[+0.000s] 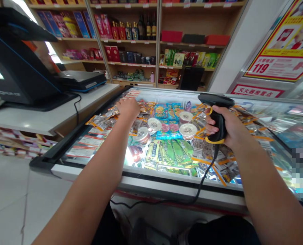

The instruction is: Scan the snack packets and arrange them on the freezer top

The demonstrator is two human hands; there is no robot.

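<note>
A black barcode scanner with yellow trim [219, 127] is upright in my right hand [229, 131], whose fingers wrap around its handle. Its black cable [205, 175] hangs down and runs left along the freezer's front. My left hand [129, 107] reaches over the far left part of the glass-topped freezer [151, 180], among small snack packets with orange edges [100, 122]. Its fingers are curled under the hand, and whatever they hold is hidden. More orange-edged packets [225, 165] lie spread around and below the scanner.
Through the glass show white-lidded cups [188, 130], blue packs [168, 112] and green packs [177, 149]. Orange-and-white cards [86, 146] lie at the freezer's left. A black checkout machine [24, 68] stands on the white counter [39, 115]. Stocked shelves [131, 41] line the back.
</note>
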